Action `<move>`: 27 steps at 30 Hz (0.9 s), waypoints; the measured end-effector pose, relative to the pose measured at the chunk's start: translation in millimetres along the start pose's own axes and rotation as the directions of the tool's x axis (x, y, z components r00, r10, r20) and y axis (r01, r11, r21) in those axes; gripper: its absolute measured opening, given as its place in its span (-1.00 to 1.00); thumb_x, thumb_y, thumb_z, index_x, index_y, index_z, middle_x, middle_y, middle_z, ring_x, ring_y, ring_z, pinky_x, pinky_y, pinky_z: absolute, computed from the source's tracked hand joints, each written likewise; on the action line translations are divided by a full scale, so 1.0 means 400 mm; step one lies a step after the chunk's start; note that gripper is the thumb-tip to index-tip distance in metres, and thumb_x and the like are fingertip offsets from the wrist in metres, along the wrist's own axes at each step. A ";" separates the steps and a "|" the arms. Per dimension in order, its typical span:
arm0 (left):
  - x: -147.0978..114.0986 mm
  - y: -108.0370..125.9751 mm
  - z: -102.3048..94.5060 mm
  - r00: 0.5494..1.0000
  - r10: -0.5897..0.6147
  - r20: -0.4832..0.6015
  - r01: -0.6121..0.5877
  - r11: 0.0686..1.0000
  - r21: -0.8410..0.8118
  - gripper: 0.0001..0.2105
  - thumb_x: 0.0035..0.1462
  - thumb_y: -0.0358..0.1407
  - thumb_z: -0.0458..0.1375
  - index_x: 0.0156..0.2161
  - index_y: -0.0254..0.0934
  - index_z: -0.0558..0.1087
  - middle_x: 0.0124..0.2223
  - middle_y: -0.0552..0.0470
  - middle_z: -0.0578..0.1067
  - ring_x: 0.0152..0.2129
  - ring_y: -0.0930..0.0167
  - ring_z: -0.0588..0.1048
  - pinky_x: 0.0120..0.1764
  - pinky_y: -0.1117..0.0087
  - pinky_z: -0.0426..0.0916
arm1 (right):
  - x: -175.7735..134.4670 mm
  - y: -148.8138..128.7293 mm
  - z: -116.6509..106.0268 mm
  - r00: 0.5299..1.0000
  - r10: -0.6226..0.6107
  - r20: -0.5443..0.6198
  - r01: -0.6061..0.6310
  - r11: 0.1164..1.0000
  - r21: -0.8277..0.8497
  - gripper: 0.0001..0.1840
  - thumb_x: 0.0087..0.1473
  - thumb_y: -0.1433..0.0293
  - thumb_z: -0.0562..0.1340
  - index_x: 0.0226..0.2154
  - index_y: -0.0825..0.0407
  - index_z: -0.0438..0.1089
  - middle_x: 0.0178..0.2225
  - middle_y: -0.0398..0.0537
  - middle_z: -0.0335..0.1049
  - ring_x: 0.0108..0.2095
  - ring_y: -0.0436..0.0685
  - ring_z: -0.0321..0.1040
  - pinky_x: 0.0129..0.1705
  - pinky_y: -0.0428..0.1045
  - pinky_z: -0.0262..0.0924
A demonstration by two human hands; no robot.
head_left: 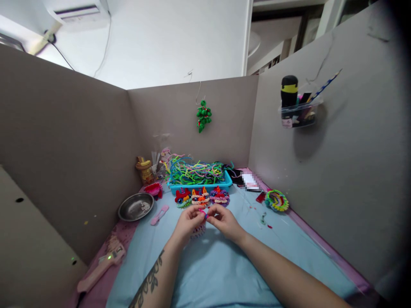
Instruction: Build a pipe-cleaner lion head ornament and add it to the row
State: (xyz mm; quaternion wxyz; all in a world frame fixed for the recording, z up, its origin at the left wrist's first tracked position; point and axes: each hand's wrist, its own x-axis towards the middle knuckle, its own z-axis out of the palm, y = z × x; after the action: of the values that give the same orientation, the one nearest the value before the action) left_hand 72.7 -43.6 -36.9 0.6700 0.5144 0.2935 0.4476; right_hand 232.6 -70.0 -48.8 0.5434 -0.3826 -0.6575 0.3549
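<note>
Close together over the blue cloth, my left hand (189, 221) and my right hand (225, 223) pinch a small pink and blue pipe-cleaner piece (206, 216) between thumbs and fingertips. Its exact shape is too small to make out. Below my left fingers, partly hidden, is a pale pink and white fuzzy coil (198, 231). Just beyond my hands, three colourful pipe-cleaner figures sit in a row: a red and green one (183, 198), an orange and cream one (200, 196) and a red and purple one (219, 196).
A blue tray (201, 186) behind the figures is heaped with pipe cleaners (199, 172). To the left are a metal bowl (133, 207) with white bits, a pink clip-like item (159, 215) and a pink glue gun (104, 265). Pipe-cleaner rings (277, 200) lie right. Grey panels enclose the table.
</note>
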 end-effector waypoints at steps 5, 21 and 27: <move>0.001 0.002 -0.004 0.999 0.006 0.045 -0.005 1.000 -0.012 -0.57 -0.20 -0.25 0.35 -0.17 -0.36 0.45 -0.53 0.11 0.39 -0.61 0.57 0.34 -0.47 0.53 0.18 | 0.001 -0.013 -0.004 0.996 -0.086 -0.016 0.084 0.990 -0.110 -0.88 -0.02 0.37 0.23 -0.50 0.05 0.29 -0.47 -0.15 0.24 -0.43 0.00 0.22 -0.43 -0.12 0.12; 0.001 -0.003 -0.005 0.997 0.016 0.074 -0.020 0.999 0.049 -0.51 -0.22 -0.25 0.36 -0.10 -0.35 0.44 -0.51 0.10 0.38 -0.58 0.55 0.32 -0.45 0.51 0.18 | -0.002 -0.018 -0.007 0.989 -0.147 0.011 0.147 0.979 -0.142 -0.91 -0.02 0.38 0.24 -0.49 0.03 0.31 -0.45 -0.14 0.23 -0.42 0.01 0.20 -0.43 -0.11 0.10; 0.003 -0.005 -0.003 0.997 0.010 0.074 -0.014 0.998 0.064 -0.46 -0.27 -0.23 0.38 -0.09 -0.35 0.45 -0.50 0.09 0.39 -0.59 0.54 0.34 -0.44 0.49 0.19 | -0.001 -0.024 -0.009 0.988 -0.157 0.009 0.156 0.976 -0.149 -0.85 -0.03 0.34 0.25 -0.53 0.02 0.29 -0.48 -0.14 0.23 -0.43 0.02 0.19 -0.43 -0.09 0.10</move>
State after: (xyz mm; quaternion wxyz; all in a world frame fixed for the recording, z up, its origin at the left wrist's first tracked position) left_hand 72.7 -42.2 -39.2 0.6607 0.5536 0.2798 0.4227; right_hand 234.9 -74.5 -40.1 0.5404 -0.3696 -0.7096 0.2604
